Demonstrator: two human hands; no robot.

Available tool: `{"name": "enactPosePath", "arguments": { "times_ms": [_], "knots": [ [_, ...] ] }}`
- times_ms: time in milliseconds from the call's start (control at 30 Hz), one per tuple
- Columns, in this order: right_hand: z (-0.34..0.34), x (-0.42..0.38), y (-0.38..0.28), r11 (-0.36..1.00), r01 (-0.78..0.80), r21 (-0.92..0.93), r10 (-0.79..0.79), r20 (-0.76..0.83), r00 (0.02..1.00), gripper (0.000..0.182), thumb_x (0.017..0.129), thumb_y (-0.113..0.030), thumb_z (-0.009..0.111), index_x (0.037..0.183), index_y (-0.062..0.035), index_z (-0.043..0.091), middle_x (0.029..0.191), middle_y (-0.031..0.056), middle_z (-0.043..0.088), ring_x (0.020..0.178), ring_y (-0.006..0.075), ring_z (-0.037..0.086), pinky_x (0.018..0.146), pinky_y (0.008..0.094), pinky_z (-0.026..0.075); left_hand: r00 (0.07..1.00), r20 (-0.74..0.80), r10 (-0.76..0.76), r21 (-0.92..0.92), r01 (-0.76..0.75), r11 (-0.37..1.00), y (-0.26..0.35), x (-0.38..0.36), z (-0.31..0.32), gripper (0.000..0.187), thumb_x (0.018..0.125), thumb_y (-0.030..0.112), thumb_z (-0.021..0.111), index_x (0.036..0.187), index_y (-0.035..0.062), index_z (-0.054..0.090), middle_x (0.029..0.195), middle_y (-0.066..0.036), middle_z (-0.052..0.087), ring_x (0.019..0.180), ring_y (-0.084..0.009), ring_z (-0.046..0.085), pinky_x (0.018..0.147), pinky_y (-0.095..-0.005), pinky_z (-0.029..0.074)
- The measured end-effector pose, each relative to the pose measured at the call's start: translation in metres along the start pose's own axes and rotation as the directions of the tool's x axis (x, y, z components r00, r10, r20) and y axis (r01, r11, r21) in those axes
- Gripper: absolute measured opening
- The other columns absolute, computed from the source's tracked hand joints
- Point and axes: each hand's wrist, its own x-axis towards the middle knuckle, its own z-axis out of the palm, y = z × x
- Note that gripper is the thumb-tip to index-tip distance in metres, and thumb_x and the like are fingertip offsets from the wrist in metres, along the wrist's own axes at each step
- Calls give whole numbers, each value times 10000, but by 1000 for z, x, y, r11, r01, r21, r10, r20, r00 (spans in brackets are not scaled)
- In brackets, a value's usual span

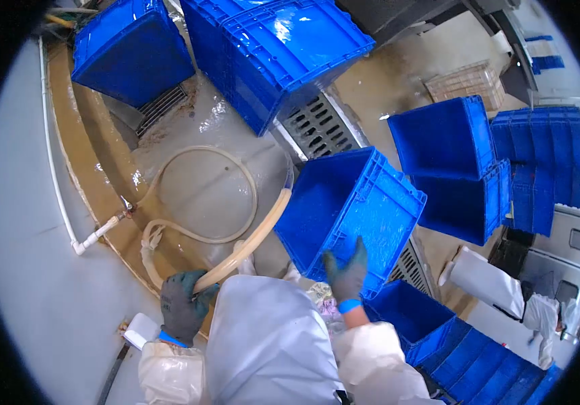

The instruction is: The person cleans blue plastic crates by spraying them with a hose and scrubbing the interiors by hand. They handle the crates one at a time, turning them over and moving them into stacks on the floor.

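My left hand (183,305), in a dark grey glove with a blue band, is closed round a pale yellowish hose (246,248). The hose curves up to the right, its end beside the open mouth of a blue crate (371,219). This crate is tilted on its side, wet and shiny on its outer face. My right hand (347,273), gloved too, lies on the crate's near side with the fingers apart. A loop of the hose rests on the wet floor.
Large blue crates (283,47) stand ahead, another (133,54) at the upper left. Open crates (442,138) and nested stacks (543,162) are at the right. A metal drain grate (320,128) crosses the floor. White pipe (54,148) runs along the left wall. A person in white (540,317) is at the far right.
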Motion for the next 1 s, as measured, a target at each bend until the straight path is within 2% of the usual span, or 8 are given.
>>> {"name": "enactPosePath", "arguments": {
  "times_ms": [133,233,433,567,700,800,933,1000],
  "knots": [
    [36,11,-40,952,-175,-252,188,27,982,846,651,-158,755,1385,32,379,1274,288,483,1197,451,453,1015,489,394,994,103,43,15,-45,999,4,-3,14,294,727,286,786,849,49,664,789,-151,625,778,-373,589,704,-453,444],
    [29,15,-27,969,-233,-80,238,45,970,755,618,-101,707,1309,41,441,1234,264,498,1172,445,457,1031,481,378,981,185,58,27,-64,998,12,-10,23,304,719,324,787,798,54,671,722,-137,615,723,-371,584,670,-459,441],
    [-22,-11,87,964,-238,120,255,-149,955,659,589,3,607,1239,26,499,1175,253,523,1121,434,485,1007,463,401,953,266,144,-29,-141,990,55,-1,56,350,703,392,796,704,67,665,607,-131,595,589,-352,590,569,-458,440],
    [-60,-31,173,943,-274,188,307,-179,935,602,600,18,565,1201,50,552,1189,244,537,1121,429,512,997,434,421,891,377,252,-101,-231,968,104,-2,100,398,729,449,772,698,70,655,636,-148,612,602,-358,609,568,-464,453],
    [-69,-50,247,923,-344,171,368,-134,920,630,658,-31,568,1277,71,520,1301,252,515,1189,396,515,1041,415,400,784,487,384,-206,-324,923,143,-23,177,423,793,486,718,706,81,634,612,-141,615,586,-347,620,551,-460,467],
    [-80,-58,273,928,-340,152,362,-149,920,639,662,-49,566,1288,69,518,1317,258,519,1219,408,500,1058,419,385,700,583,411,-119,-427,896,147,-41,237,434,803,508,697,702,93,621,614,-128,624,588,-343,626,556,-475,465],
    [-73,-78,316,904,-361,229,406,-194,893,660,625,-13,546,1281,54,525,1285,267,534,1240,425,471,1081,416,359,677,675,291,48,-434,900,146,-42,260,482,828,579,635,766,101,662,688,-150,653,650,-361,640,621,-493,476],
    [-73,-87,331,896,-359,261,409,-172,896,658,626,-17,551,1280,50,528,1300,269,529,1255,424,463,1085,415,356,720,647,251,97,-404,910,148,-39,259,486,823,584,635,764,103,674,678,-154,650,647,-357,640,606,-495,473]
  ]
}}
